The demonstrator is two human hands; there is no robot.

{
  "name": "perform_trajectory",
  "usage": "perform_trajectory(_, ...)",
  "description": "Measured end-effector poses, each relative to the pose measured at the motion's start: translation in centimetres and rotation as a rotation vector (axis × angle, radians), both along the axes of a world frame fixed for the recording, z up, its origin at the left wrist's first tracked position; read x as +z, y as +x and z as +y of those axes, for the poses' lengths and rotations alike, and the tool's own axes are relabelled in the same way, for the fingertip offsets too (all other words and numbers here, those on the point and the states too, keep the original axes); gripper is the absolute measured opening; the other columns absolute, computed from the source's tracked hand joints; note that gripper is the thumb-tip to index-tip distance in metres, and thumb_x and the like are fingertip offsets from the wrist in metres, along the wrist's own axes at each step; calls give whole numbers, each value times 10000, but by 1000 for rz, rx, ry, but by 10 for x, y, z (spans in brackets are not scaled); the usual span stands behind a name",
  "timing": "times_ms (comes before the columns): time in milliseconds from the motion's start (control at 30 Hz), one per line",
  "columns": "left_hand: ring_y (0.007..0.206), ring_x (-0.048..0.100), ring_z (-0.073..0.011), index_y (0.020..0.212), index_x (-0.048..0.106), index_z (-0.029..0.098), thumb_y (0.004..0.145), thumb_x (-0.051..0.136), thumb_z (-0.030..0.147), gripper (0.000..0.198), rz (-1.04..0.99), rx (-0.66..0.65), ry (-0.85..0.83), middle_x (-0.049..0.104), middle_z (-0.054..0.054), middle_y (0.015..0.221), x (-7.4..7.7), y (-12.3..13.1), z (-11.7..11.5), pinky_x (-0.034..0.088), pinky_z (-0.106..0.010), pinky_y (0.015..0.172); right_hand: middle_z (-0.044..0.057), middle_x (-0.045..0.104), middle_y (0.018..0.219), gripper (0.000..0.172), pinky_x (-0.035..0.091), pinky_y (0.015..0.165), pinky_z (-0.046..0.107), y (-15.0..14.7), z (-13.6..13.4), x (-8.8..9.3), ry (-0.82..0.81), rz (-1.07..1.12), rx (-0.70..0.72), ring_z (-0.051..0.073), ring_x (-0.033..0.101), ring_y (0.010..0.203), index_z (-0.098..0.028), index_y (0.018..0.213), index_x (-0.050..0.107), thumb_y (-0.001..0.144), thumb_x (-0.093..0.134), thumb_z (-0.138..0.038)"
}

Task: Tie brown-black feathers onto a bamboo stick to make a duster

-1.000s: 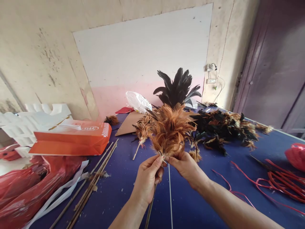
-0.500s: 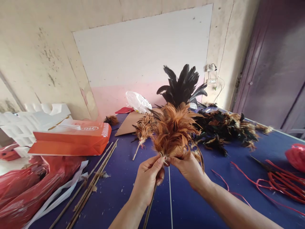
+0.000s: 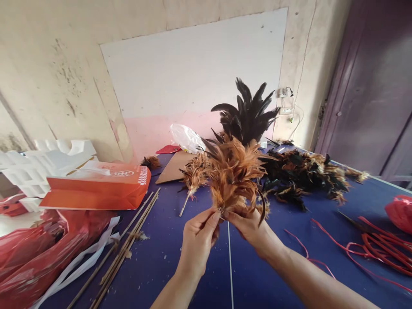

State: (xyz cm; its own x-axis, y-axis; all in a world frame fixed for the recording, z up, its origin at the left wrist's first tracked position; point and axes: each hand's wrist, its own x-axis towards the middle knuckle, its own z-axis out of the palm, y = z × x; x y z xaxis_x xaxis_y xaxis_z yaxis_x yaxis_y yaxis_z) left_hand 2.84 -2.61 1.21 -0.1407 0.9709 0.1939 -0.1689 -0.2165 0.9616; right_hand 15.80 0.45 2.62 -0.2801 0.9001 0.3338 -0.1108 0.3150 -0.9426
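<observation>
black plumes [image 3: 246,116] at the top of the feather bundle [image 3: 236,174] reach higher than a second ago, and the stick that ran down beneath the left hand [image 3: 197,234] has gone from sight. from the left, white foam pieces [image 3: 69,150] stand behind an orange bag [image 3: 96,193] lying on its side, with red plastic [image 3: 61,257] in front of it and a white strip [image 3: 84,259] just beside thin sticks [image 3: 129,240], which lie slantwise on the blue table [image 3: 167,266]. further back come a small brown tuft [image 3: 150,162], a sheet of cardboard [image 3: 170,169] and a crumpled white bag [image 3: 187,137]; nearer, a smaller feather bunch [image 3: 195,171] lies with its short handle toward the person. next, the left thumb and forefinger are closed in a pinch on the base of the feather bundle, which is held up over the middle of the table, its plumes fanning upward. the right hand [image 3: 254,229] meets it there, thumb and forefinger pressed together on the same base, its other fingers partly hidden by feathers. to the right lie a dark feather heap [image 3: 299,171], loose red cord [image 3: 383,253] and a red ball [image 3: 401,212].
</observation>
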Motion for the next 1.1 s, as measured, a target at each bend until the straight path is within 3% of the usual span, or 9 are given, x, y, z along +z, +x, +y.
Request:
perform_trajectory(133, 480, 358, -87, 728, 685, 183, 742, 620, 354, 184, 200, 140, 149, 415, 35, 532, -1, -3, 0, 292, -212, 451, 15, 608, 711, 159, 438, 736, 287, -3, -5, 1, 3, -105, -44, 182, 560, 772, -178, 708, 625, 739, 590, -330)
perform_trajectory(267, 532, 433, -118, 809, 728, 214, 757, 607, 291, 153, 362, 230, 306, 516, 1, 613, -1, -3, -2, 360, -228, 518, 15, 622, 783, 121, 441, 769, 287, -9, -12, 2, 82, -67, -78, 194, 560, 833, -189, 798, 621, 767, 556, -287)
perform_trajectory(400, 559, 480, -127, 907, 721, 220, 793, 563, 260, 199, 466, 257, 368, 557, -17, 655, -2, -3, -1, 391, -229, 546, 17, 606, 709, 78, 459, 692, 277, -13, -13, -2, 168, -40, -111, 182, 564, 749, -182, 760, 614, 761, 559, -236)
perform_trajectory(567, 589, 527, -133, 929, 708, 189, 820, 525, 225, 216, 550, 286, 461, 587, -28, 669, -6, -5, 4, 423, -227, 547, 24, 615, 641, 173, 473, 631, 271, -14, -10, -13, 186, -79, -130, 166, 566, 649, -163, 651, 629, 768, 560, -269)
perform_trajectory(700, 637, 575, -142, 1005, 678, 178, 831, 502, 185, 248, 630, 346, 528, 616, -49, 735, -7, -6, 6, 465, -234, 601, 38, 667, 755, 135, 491, 764, 320, -18, -6, -15, 186, 8, -146, 203, 610, 782, -170, 789, 668, 750, 600, -280)
perform_trajectory(833, 710, 599, -152, 1071, 642, 178, 839, 475, 144, 288, 746, 400, 629, 626, -71, 817, -8, -7, 5, 479, -241, 673, 70, 667, 1004, 254, 451, 905, 382, -23, -3, -12, 122, 242, -144, 238, 591, 972, -182, 926, 667, 702, 666, -302)
perform_trajectory(967, 753, 598, -154, 1136, 595, 168, 846, 442, 108, 333, 822, 399, 675, 613, -79, 840, -10, -6, 4, 479, -243, 705, 81, 644, 1084, 337, 413, 953, 401, -24, -6, -10, 27, 331, -107, 246, 570, 1026, -187, 1006, 655, 692, 685, -304)
perform_trajectory(1100, 768, 607, -156, 1101, 602, 150, 846, 440, 114, 304, 741, 397, 688, 623, -85, 856, -10, -1, 5, 487, -238, 702, 66, 633, 1111, 385, 387, 972, 383, -20, -8, -8, -19, 329, -83, 232, 551, 1054, -204, 1069, 628, 699, 685, -295)
